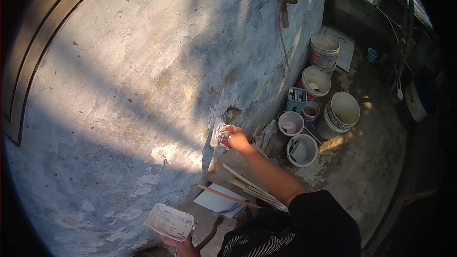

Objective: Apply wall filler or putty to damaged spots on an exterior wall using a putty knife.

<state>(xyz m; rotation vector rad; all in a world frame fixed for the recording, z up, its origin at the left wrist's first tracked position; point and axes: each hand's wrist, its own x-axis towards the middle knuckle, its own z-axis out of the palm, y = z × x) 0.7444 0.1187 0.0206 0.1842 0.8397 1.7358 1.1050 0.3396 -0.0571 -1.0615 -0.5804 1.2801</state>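
My right hand (239, 140) is closed round a putty knife (221, 133) smeared with white filler, red showing at its grip. Its blade lies at the rough, patchy wall (128, 71), just below a dark chipped hollow (232, 113). At the bottom, my left hand (183, 244) holds a white rectangular plastic tub (170, 222) from beneath and the side. Whitish residue coats the inside of the tub. Most of the left fingers are hidden under it.
Several buckets (343, 109) stand on the concrete floor along the wall at the right. Bamboo sticks (254, 189) and a white sheet (220, 201) lie below my right arm. A brown frame (28, 52) edges the wall at left. A cord (282, 33) hangs at the top.
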